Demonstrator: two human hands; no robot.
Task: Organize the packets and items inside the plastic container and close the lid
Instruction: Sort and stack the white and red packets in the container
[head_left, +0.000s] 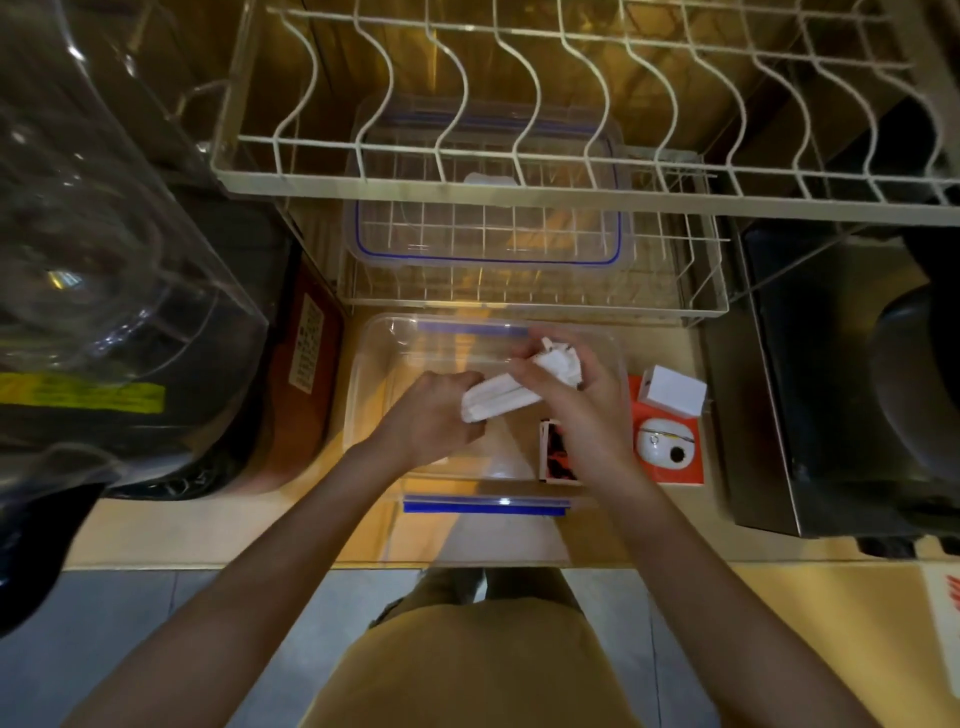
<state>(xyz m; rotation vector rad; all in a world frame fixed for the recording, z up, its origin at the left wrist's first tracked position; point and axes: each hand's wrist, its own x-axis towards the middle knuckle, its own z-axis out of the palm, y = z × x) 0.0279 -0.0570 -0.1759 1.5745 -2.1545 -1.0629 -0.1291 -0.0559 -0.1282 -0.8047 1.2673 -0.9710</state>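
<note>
— Two hands over one open container (363, 395), both on the same white packets (498, 399). Why both?

— Likely to square the bundle before it goes down. The left hand (434, 415) is curled round the near end; the right hand (582, 410) pinches the far, crumpled end. I judge the packets are above the floor of the container, not yet lying on it, though that's hard to be sure of.

— Where does the container sit?

— At the counter's (218, 535) front edge, its near blue clip (485, 505) almost over the lip. A dark packet (557, 452) stands by its right wall, under the right wrist.

— And the lid (488, 244)?

— Off, lying in the lower wire rack (696, 291) just behind the container. The upper rack (519, 192) overhangs it, so it would have to slide forward rather than lift straight up.

— Room to work?

— Tight. A red box (670, 467) with a small white box (672, 389) on it sits just beside the right wall; a brown pack (306, 374) and a big clear jar (104, 260) crowd the left. The container's left half looks free, so that's where the bundle fits.
</note>
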